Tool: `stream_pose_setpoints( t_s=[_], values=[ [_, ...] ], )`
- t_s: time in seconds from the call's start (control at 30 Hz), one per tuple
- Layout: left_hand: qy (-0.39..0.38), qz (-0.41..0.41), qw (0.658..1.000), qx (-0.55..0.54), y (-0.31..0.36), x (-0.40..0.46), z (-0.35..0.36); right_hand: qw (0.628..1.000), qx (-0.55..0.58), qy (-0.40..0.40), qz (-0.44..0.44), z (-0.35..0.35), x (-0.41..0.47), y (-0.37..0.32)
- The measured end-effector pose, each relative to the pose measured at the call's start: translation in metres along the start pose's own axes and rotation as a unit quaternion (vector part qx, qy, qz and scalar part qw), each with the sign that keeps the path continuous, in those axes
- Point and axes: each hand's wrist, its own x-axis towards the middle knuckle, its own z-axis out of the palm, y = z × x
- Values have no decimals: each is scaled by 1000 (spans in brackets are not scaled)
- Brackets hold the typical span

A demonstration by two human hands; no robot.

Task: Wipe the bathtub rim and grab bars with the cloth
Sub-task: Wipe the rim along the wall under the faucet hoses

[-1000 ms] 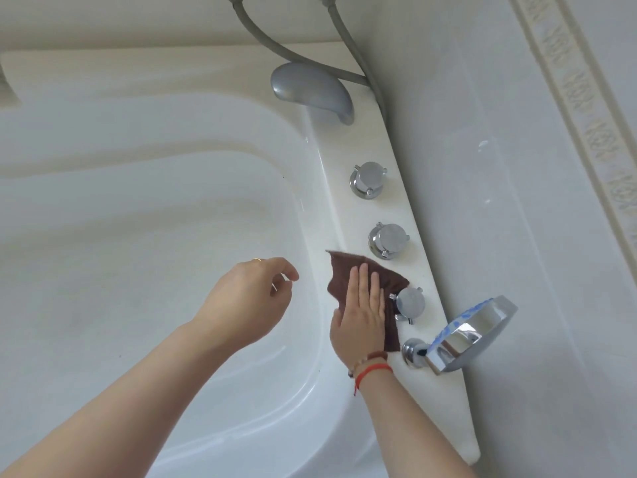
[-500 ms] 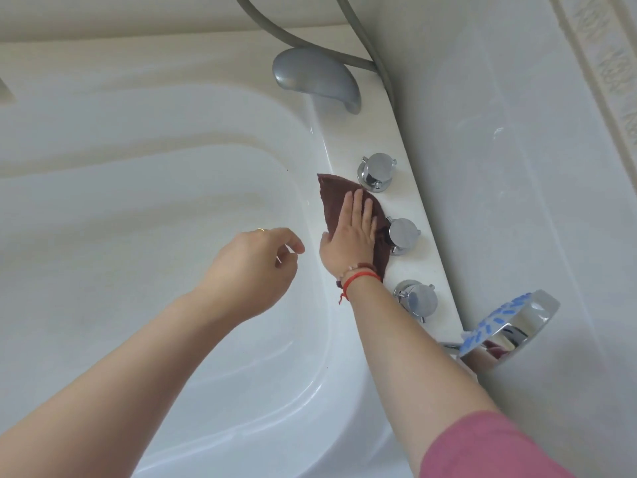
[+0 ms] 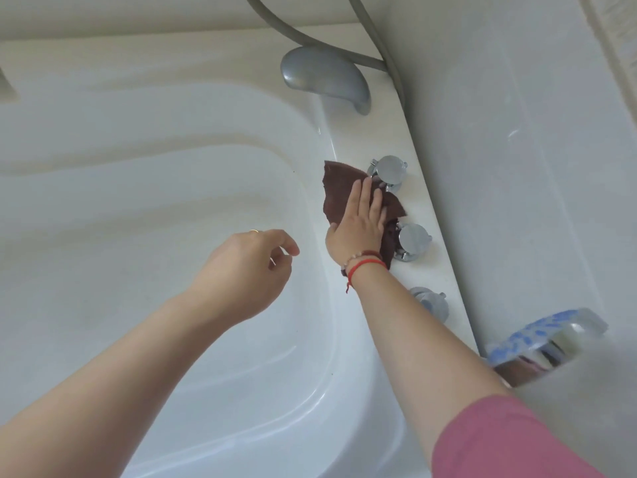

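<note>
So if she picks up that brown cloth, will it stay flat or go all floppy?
Probably floppy: the brown cloth lies thin and creased on the tub rim, its edges bent unevenly. It likely weighs little, since the flat right hand alone presses it. On the glossy rim it should slide easily.

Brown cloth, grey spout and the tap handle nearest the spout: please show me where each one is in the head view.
brown cloth (image 3: 339,188), head view, on its bare upper part beyond the fingers.
grey spout (image 3: 322,75), head view, on its rounded top.
tap handle nearest the spout (image 3: 390,169), head view, on its flat chrome cap.
</note>
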Motion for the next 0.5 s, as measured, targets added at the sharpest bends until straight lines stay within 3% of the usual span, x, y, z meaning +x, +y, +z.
stream_pose_setpoints(
  t_s=[0.33,0.5],
  values=[
    [7,6,1000,-11,-4,9,-11,997,-58,21,-51,28,-57,27],
    [15,10,1000,-3,-4,19,-21,997,-49,23,-51,14,-17,7]
  ],
)
